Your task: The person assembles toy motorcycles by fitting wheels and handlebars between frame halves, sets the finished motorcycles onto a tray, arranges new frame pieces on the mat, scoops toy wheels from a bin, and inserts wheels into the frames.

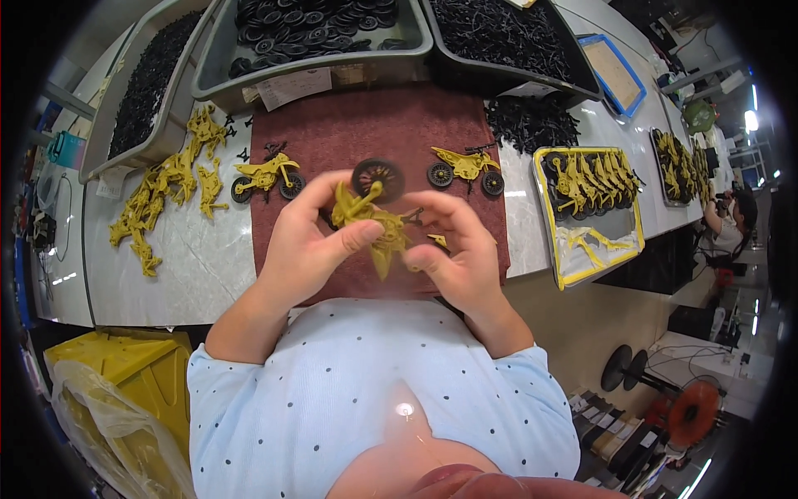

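Observation:
Above the reddish-brown cloth (pixel 357 121), my left hand (pixel 312 237) grips a yellow toy motorcycle (pixel 387 234), its thumb pressed on the body. One black spoked wheel (pixel 378 180) is on the toy's far end. My right hand (pixel 457 245) is close on the other side, fingers curved and thumb apart. A small black part (pixel 413 217) shows by its fingertips; whether they touch it I cannot tell. Two more toy motorcycles with black wheels lie on the cloth: one at the left (pixel 268 177), one at the right (pixel 466 169). Another yellow piece (pixel 439 241) is partly hidden behind my right hand.
Yellow body pieces (pixel 158 195) lie heaped at the left. Along the back stand a bin of black wheels (pixel 312 81) and bins of small black parts (pixel 176 104) (pixel 465 75). Loose black parts (pixel 532 125) spill beside a yellow-rimmed tray (pixel 549 241) of toy motorcycles. A person (pixel 731 220) sits far right.

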`<state>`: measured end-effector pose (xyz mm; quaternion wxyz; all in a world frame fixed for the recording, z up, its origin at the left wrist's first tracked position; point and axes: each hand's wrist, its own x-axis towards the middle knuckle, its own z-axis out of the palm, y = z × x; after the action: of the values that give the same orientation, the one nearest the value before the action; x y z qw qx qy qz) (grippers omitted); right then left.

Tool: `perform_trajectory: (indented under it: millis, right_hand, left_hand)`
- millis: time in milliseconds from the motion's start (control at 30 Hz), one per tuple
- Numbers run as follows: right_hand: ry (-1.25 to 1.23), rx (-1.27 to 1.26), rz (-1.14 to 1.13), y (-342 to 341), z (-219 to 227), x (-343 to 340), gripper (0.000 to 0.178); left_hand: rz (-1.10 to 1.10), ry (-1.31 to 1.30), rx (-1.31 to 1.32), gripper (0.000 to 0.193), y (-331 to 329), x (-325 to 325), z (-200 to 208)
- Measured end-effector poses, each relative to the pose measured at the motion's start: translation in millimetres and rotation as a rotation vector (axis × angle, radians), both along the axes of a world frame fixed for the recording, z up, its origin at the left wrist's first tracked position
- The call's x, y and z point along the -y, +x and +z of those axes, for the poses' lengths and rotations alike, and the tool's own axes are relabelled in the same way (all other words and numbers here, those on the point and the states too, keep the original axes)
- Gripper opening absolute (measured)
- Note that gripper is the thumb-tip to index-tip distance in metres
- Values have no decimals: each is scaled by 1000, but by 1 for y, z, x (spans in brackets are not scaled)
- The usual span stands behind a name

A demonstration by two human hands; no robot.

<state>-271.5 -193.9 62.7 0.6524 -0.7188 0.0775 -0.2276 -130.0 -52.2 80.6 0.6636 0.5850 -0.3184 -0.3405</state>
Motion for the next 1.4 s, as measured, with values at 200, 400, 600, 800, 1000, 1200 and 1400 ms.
perform_trajectory:
  millis: [200, 400, 600, 800, 1000, 1200, 1400]
  right_hand:
    - [-156, -27, -4, -4, -5, 7, 25]
    - [-172, 62, -230, -1, -19, 0, 17]
    - [-281, 89, -292, -1, -30, 5, 22]
    - [-368, -76, -204, -6, -30, 14, 21]
    - [-548, -301, -412, -36, -38, 57, 17]
    - [-496, -502, -285, -71, -44, 83, 21]
    - [-694, -559, -176, -77, -52, 76, 49]
  left_hand:
    - [-45, -66, -23, 48, 4, 5, -12]
    - [-68, -103, -390, 51, -7, 11, -10]
    - [-119, 50, -371, 36, -9, 9, -10]
    - [-40, 156, 79, 32, -4, 15, -20]
    - [134, 365, 609, 36, 30, 38, -48]
    - [-2, 625, 1084, 42, 66, 55, -66]
    - [53, 274, 1308, 40, 17, 78, -51]
